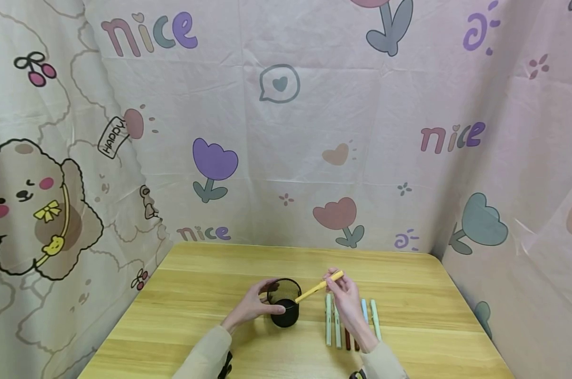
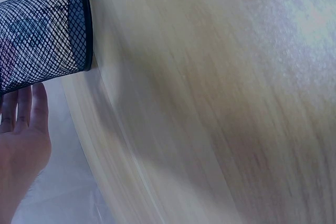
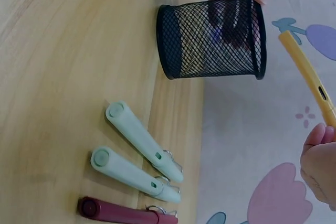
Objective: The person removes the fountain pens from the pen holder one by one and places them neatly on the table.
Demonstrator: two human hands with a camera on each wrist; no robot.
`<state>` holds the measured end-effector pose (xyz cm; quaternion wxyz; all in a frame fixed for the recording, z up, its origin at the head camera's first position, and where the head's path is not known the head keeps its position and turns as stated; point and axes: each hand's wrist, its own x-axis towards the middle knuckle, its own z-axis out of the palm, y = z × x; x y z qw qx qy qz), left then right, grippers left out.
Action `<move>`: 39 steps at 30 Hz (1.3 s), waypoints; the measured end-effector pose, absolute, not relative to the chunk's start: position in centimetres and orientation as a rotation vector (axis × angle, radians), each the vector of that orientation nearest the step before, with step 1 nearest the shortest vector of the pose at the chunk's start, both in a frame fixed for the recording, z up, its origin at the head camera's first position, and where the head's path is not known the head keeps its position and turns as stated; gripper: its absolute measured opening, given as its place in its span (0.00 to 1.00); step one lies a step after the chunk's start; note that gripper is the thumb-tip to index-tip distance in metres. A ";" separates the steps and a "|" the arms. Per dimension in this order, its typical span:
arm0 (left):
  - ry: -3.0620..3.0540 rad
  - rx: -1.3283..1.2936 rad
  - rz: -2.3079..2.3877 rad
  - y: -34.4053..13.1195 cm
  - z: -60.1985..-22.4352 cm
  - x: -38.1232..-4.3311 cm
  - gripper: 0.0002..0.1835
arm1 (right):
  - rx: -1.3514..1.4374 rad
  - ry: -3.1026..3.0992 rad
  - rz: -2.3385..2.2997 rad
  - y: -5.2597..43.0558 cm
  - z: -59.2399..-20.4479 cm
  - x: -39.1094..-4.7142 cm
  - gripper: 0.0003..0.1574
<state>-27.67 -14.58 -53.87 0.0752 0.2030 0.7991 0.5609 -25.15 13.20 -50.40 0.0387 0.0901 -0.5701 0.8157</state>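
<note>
My left hand (image 1: 251,306) grips a black mesh pen cup (image 1: 286,315), thumb on the near side and fingers around the far side. In the left wrist view, the fingers lie along the mesh near the rim. My right hand (image 1: 346,301) pinches a yellow pen (image 1: 316,288) by one end. The pen slants down to the left, its other end close to the cup's rim in the head view. In the right wrist view, the yellow pen (image 3: 303,66) is apart from the cup's mouth.
Right of the cup lies a row of pens: mint green pens (image 1: 329,321), dark red pens (image 1: 348,339) and a light blue pen (image 1: 364,310), partly behind my right hand. They rest on a wooden table (image 1: 210,279). A printed curtain (image 1: 286,131) hangs behind and at the sides.
</note>
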 end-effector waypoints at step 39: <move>2.376 0.599 1.692 -14.7 -53.8 -27.7 0.45 | 0.031 -1.877 2.419 24.1 -51.7 -23.1 0.44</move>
